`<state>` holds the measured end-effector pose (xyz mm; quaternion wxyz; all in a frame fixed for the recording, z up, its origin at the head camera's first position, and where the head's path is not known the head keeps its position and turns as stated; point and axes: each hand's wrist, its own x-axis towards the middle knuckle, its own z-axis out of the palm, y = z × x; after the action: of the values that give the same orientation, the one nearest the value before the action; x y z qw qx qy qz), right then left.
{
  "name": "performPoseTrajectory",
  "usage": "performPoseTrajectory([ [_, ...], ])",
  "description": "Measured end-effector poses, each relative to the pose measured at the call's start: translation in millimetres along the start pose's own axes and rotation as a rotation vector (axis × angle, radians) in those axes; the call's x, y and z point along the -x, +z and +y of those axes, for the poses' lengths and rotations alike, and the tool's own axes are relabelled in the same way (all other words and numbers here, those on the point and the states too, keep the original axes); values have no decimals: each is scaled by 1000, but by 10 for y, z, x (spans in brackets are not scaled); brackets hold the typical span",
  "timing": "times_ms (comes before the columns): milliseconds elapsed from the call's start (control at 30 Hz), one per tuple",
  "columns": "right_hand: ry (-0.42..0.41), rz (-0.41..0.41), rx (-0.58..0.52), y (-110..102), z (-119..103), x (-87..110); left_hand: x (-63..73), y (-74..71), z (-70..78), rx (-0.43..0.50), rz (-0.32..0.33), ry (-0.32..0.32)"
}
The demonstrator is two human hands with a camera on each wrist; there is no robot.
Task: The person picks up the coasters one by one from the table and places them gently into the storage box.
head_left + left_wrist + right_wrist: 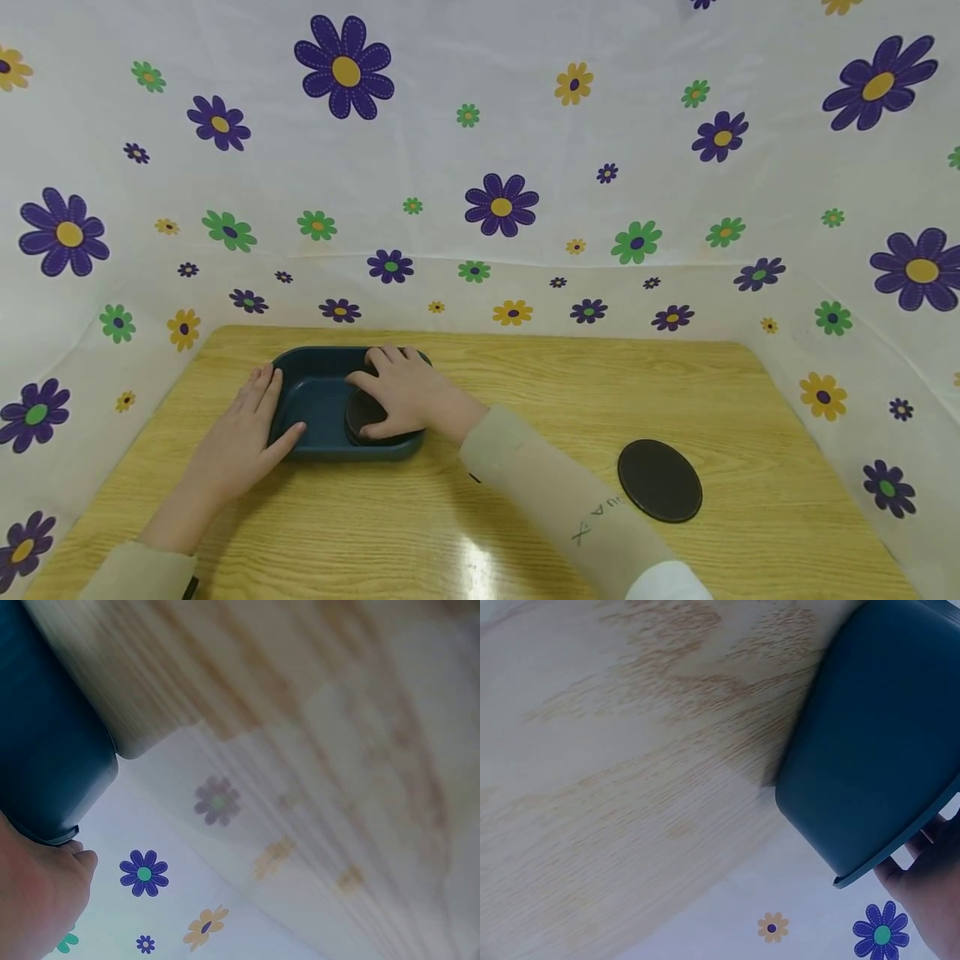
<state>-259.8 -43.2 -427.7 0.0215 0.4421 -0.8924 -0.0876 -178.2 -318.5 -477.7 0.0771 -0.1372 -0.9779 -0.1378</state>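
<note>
A dark blue plastic bin stands on the left part of the table. My left hand rests along its left side, fingers stretched out by the rim and thumb over the near left corner. My right hand reaches over the right side into the bin, thumb and fingers spread over a round black disc with layered edges, gripping it. Part of the disc is hidden under this hand. The left wrist view shows the bin's outer wall above the left hand; the right wrist view shows the right hand at the rim.
Another flat black disc lies on the wooden table at the right, beyond my right forearm. A white cloth with printed flowers rises behind the table and along both sides.
</note>
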Motion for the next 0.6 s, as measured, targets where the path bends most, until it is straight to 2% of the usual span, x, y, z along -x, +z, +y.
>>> performPoseTrajectory([
  [600,-25,38,18,-35,76,163,-3,-9,-5,2,9,5],
])
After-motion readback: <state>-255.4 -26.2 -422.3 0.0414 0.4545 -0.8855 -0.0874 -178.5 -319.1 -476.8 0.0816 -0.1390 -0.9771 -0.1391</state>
